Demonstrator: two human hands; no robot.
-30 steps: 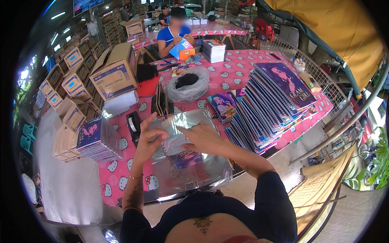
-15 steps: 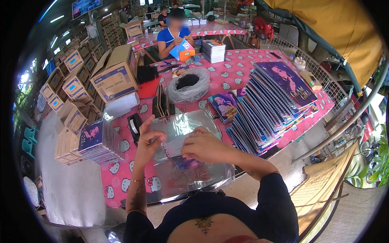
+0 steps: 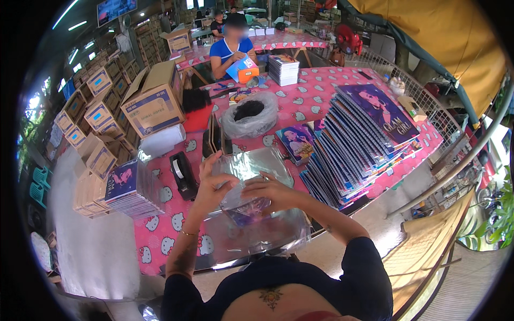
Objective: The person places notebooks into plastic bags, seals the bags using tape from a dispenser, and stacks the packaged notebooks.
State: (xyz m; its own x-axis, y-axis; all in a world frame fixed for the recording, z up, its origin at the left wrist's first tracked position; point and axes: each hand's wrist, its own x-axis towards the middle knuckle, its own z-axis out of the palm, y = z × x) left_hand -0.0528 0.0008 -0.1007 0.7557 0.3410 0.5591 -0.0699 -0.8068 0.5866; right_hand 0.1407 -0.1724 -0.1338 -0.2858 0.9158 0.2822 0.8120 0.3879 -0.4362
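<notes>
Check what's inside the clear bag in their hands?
Inside the clear bag a dark purple flat item shows through; glare and both hands hide its details.

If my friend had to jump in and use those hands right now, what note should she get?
Left hand: fingers pinch the upper edge of a clear plastic sleeve.
Right hand: lies on top of the same sleeve, fingers curled at its opening.
In the sleeve: something purple shows at the bottom; what it is cannot be told.
Under the hands: a pile of clear sleeves on the pink table.
Nearby: tape dispenser to the left, fanned purple books to the right, a smaller book stack far left.
Done: sleeve picked up. Left: it looks open and not yet taped.
</notes>
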